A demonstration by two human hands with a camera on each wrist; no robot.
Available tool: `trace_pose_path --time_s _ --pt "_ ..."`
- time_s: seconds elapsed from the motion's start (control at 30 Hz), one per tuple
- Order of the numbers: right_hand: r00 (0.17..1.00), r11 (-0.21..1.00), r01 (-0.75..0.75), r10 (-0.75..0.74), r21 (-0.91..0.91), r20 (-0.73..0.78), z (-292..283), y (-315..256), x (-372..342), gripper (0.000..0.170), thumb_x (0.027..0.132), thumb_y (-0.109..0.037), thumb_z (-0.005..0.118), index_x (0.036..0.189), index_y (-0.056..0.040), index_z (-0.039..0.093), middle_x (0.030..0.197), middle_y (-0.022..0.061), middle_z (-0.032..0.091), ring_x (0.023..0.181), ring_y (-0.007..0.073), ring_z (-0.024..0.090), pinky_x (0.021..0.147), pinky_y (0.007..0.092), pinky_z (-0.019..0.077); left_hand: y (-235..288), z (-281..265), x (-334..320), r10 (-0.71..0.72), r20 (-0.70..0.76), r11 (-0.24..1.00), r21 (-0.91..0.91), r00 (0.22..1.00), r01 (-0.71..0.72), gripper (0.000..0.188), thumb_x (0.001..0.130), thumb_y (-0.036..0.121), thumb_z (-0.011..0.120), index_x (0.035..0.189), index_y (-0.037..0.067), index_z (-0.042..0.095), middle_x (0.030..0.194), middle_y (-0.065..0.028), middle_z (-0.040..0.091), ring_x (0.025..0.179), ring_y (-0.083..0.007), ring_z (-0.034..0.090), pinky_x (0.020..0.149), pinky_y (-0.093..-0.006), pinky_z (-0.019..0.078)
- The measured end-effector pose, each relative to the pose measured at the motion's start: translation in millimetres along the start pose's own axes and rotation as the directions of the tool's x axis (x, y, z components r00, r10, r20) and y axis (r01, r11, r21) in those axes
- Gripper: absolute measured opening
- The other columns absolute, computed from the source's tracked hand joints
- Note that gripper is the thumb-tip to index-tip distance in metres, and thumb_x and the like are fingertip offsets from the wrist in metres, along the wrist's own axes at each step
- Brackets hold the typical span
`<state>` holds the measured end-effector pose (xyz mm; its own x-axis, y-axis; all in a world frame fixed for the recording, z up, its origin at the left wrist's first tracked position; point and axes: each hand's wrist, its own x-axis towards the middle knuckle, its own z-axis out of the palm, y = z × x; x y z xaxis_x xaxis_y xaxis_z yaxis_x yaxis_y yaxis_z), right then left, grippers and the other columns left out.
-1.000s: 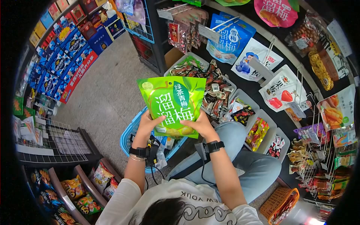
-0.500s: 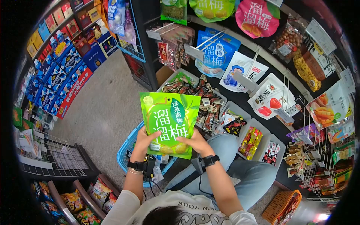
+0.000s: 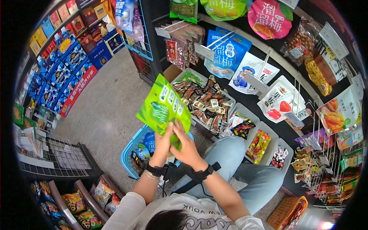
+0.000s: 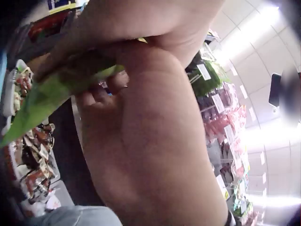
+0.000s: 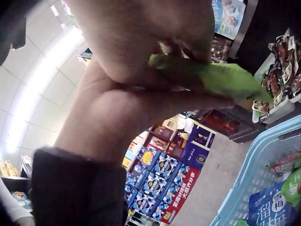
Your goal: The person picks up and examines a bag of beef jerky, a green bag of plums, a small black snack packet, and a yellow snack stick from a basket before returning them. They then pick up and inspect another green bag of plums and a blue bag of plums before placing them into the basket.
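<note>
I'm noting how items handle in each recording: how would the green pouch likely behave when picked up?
The green pouch would likely flex rather than stay stiff: its outline looks bent in the right wrist view. Its flattish shape makes rolling unlikely. Its shiny surface may make it slightly slippery.

We list: one glossy green plastic pouch (image 3: 163, 103), lower end partly covered by the person's left hand (image 3: 164, 141) and right hand (image 3: 186, 146), smallest white print too fine for us to read, blurred in the left wrist view; one light-blue plastic basket (image 3: 126, 162), partly masked by those hands, cropped in the right wrist view; one rounded green hanging pouch (image 3: 224, 7), top cut off.
</note>
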<state>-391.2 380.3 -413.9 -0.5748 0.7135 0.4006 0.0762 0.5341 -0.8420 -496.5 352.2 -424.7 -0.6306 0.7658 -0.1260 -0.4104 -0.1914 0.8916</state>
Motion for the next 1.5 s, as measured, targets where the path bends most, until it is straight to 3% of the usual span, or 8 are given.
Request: trace_pose_path --time_s 0.1,0.3,0.43,0.63,0.77,0.9,1.0,1.5 --pt "0.984 1.0 0.029 -0.031 0.009 0.176 -17 -9 4 0.054 0.078 -0.006 0.064 0.13 -0.0053 0.048 0.135 0.0193 0.046 0.131 0.0335 0.038 0.107 0.0405 0.0309 11 -15 5 -0.052 -0.037 0.996 -0.08 0.998 0.049 0.033 0.091 0.016 0.059 0.118 -0.002 0.053 0.109 -0.0083 0.061 0.097 -0.0169 0.059 0.085 -0.0311 0.0469" --pt "0.987 0.987 -0.041 0.016 -0.153 -0.16 -60 16 32 0.05 0.076 -0.012 0.071 0.123 -0.0049 0.054 0.127 0.0186 0.052 0.119 0.0337 0.048 0.102 0.0402 0.0364 28 -32 7 -0.11 0.052 0.987 -0.109 0.993 0.116 0.032 0.093 0.018 0.057 0.119 0.0 0.051 0.114 -0.0092 0.06 0.1 -0.0186 0.06 0.087 -0.0332 0.0475" --pt "0.933 0.694 -0.328 0.343 0.641 0.106 -73 41 35 0.05 0.079 -0.007 0.072 0.123 0.0022 0.052 0.119 0.0127 0.058 0.105 0.0173 0.057 0.09 0.0313 0.0453 32 -42 11 -0.167 0.131 0.977 -0.112 0.977 0.182 0.035 0.093 0.021 0.057 0.121 0.001 0.05 0.115 -0.0083 0.06 0.1 -0.0181 0.06 0.087 -0.0334 0.0482" --pt "0.882 0.659 -0.45 0.433 0.603 0.185 -72 46 22 0.041 0.081 -0.005 0.069 0.119 0.0009 0.055 0.107 0.0066 0.064 0.094 0.0116 0.059 0.082 0.026 0.048 22 -41 12 -0.153 0.123 0.987 -0.033 0.981 0.158 0.033 0.091 0.02 0.059 0.117 0.0 0.054 0.109 -0.0078 0.063 0.093 -0.0167 0.062 0.083 -0.0318 0.0491" --pt "0.97 0.986 -0.154 0.162 0.057 -0.181 -59 42 20 0.067 0.072 -0.014 0.077 0.128 0.0019 0.044 0.12 0.0178 0.056 0.111 0.0255 0.055 0.093 0.0359 0.0433 19 -34 11 -0.109 0.061 0.994 -0.006 0.992 0.11 0.033 0.092 0.023 0.058 0.116 -0.001 0.055 0.108 -0.007 0.062 0.092 -0.0148 0.061 0.081 -0.0301 0.0483" --pt "0.965 0.951 -0.137 0.191 -0.278 0.178 -33 1 5 0.111 0.06 -0.033 0.085 0.145 -0.0045 0.019 0.147 0.0294 0.015 0.138 0.0424 0.013 0.111 0.0478 0.0169 19 -12 -4 -0.08 0.007 0.997 0.017 0.997 0.08 0.032 0.095 0.024 0.054 0.114 -0.001 0.056 0.105 -0.0068 0.062 0.09 -0.0125 0.058 0.08 -0.0282 0.0472" --pt "0.963 0.995 -0.098 0.098 -0.015 0.25 -15 15 -4 0.125 0.054 -0.041 0.086 0.148 -0.0105 0.009 0.149 0.0299 0.005 0.138 0.0459 0.007 0.111 0.0514 0.0134 12 -6 -10 -0.094 0.096 0.994 0.065 0.991 0.088 0.03 0.096 0.02 0.051 0.118 0.0 0.055 0.109 -0.0055 0.06 0.094 -0.0114 0.055 0.082 -0.0271 0.0459" --pt "0.942 0.955 -0.234 0.176 0.182 0.286 -27 30 -3 0.066 0.076 0.004 0.057 0.138 -0.0028 0.035 0.135 0.0198 0.045 0.127 0.0313 0.041 0.103 0.0375 0.0334 5 15 -30 0.086 0.335 0.848 0.47 0.938 -0.245 0.075 0.084 0.013 0.064 0.147 0.008 0.021 0.147 -0.0175 0.027 0.137 -0.026 0.024 0.109 -0.036 0.0226"
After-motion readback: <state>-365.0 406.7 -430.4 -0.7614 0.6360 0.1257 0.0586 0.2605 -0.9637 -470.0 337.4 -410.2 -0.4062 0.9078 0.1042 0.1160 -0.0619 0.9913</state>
